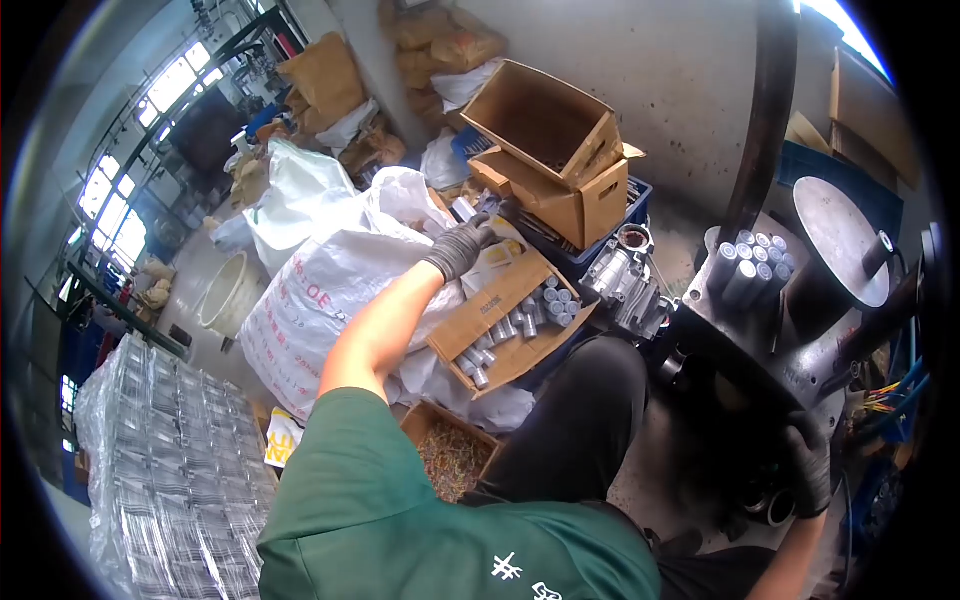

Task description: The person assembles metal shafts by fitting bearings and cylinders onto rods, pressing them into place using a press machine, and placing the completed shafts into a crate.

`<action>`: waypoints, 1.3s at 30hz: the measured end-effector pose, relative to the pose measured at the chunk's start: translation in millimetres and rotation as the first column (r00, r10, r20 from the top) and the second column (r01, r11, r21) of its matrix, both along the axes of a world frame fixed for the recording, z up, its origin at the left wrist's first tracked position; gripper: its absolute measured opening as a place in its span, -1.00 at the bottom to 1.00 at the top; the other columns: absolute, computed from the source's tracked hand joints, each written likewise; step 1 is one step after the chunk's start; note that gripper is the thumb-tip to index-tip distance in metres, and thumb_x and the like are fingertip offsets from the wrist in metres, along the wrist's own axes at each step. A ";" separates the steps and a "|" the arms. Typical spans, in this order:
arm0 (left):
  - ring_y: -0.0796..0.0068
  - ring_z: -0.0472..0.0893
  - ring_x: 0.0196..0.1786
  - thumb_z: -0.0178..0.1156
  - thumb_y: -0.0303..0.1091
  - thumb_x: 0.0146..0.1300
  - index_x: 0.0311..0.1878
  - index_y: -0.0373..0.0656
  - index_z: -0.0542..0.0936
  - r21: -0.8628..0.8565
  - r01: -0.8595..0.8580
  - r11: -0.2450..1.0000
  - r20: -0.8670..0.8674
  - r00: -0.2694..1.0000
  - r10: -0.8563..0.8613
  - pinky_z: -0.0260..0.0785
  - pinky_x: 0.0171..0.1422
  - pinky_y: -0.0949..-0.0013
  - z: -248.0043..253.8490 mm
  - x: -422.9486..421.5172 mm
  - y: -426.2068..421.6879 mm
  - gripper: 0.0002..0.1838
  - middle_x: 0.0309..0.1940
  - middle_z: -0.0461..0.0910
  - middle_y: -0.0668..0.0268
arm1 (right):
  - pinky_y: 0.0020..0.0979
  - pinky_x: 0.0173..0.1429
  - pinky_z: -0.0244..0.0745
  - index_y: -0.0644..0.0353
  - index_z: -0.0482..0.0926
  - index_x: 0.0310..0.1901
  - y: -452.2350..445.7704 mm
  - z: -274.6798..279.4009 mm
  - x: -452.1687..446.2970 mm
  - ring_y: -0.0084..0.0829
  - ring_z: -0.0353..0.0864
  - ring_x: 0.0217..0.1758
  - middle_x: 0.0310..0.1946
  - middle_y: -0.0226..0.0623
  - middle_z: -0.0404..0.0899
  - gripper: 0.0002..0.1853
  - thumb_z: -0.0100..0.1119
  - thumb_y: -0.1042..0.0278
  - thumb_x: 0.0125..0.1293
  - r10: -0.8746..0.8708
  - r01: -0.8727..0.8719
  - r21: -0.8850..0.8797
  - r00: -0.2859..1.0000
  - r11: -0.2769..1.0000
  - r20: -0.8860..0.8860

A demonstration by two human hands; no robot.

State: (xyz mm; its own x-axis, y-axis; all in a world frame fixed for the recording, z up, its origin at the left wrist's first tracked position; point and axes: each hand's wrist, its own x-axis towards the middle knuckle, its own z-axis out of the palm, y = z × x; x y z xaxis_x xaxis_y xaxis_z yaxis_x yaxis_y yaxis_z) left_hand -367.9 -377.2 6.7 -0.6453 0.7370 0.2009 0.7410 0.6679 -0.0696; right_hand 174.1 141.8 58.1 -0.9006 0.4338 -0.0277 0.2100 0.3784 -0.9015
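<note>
My left hand, in a grey striped glove, reaches out beyond the open carton. Its fingers are curled, and a short silver cylinder shows at their far side. Several similar metal cylinders lie in the carton, some upright at its right end. At the right, my gloved right hand is low beside the edge of the dark metal table. Shadow hides its fingertips and anything in them. A group of cylinders stands upright on that table.
Large white sacks stand left of the carton. Two empty-looking cardboard boxes are stacked behind it. A metal casting sits between carton and table. Wrapped metal parts fill the lower left; a small box of scraps is near my leg.
</note>
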 end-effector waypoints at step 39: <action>0.12 0.41 0.60 0.21 0.10 0.44 0.65 0.18 0.38 -0.192 -0.498 0.845 0.518 0.680 0.519 0.24 0.67 0.15 -161.1 -78.9 -13.2 -0.26 0.63 0.37 0.15 | -0.34 -0.17 0.58 0.34 0.63 0.06 46.2 -47.0 91.8 -0.45 0.66 -0.25 -0.27 -0.21 0.69 -0.71 0.27 0.38 0.38 -0.033 0.017 0.041 0.911 0.999 0.411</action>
